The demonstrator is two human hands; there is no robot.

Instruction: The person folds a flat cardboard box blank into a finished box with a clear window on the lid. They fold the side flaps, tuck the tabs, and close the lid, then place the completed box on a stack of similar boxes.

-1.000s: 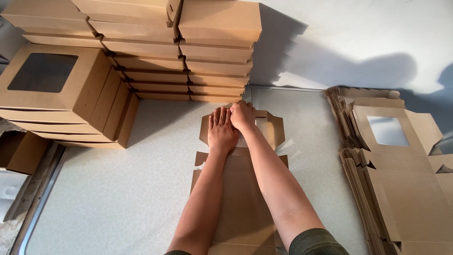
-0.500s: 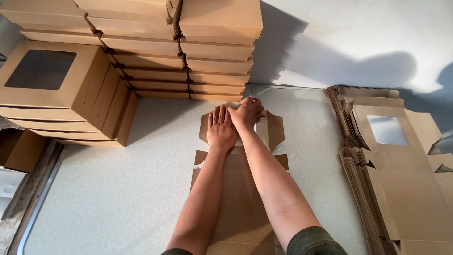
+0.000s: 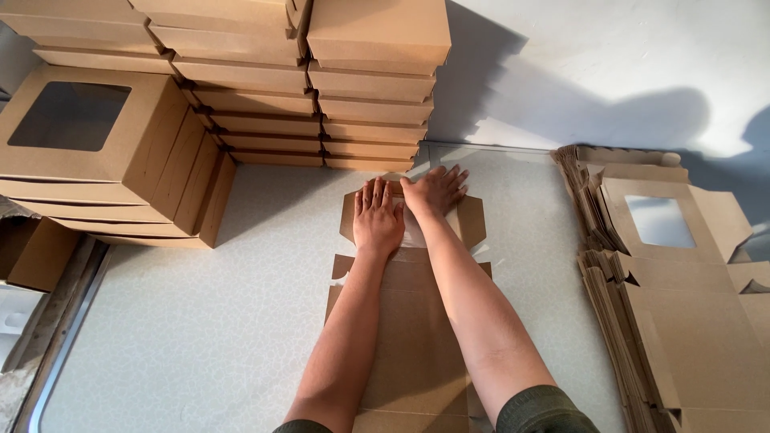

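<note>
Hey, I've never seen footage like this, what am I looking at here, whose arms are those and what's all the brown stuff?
This is one picture from a camera worn on a person's head, looking down at their own two bare arms. No machine is involved. The left hand and right hand press flat, side by side, on the far end of an unfolded brown cardboard box blank lying on a pale table. Neither hand grips anything. On the right lies a pile of more flat blanks with window cut-outs. At the back and left are stacks of finished boxes, and one windowed box sits on the left stack.
</note>
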